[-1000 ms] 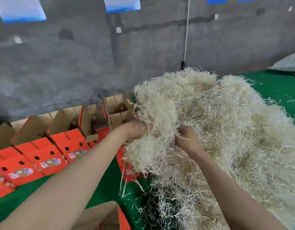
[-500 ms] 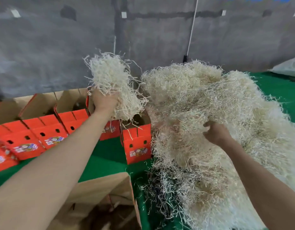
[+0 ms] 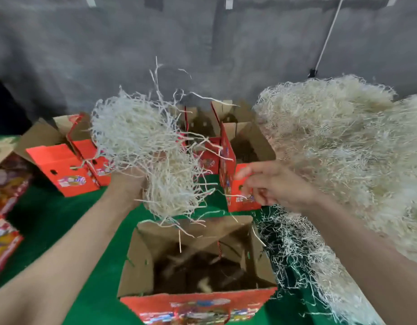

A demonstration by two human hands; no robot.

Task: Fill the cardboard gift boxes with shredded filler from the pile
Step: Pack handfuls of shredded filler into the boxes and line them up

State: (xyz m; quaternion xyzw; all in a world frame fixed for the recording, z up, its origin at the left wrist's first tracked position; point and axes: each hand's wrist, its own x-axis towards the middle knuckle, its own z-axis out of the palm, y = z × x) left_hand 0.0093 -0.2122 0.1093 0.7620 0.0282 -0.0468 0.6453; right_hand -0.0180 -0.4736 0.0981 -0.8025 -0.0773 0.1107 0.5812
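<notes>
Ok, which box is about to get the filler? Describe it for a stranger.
On the green table, left of the big filler pile, find the open box nearest the camera. Unlike the boxes behind, it sits below the left hand's clump.

A rough grey concrete wall (image 3: 85,55) closes the far side of the scene. Small pale paper tags (image 3: 229,4) are stuck along its top edge. A thin white cord (image 3: 329,36) runs diagonally down the wall to a small black fitting (image 3: 312,72). A green cloth surface (image 3: 50,214) covers the working area below.
</notes>
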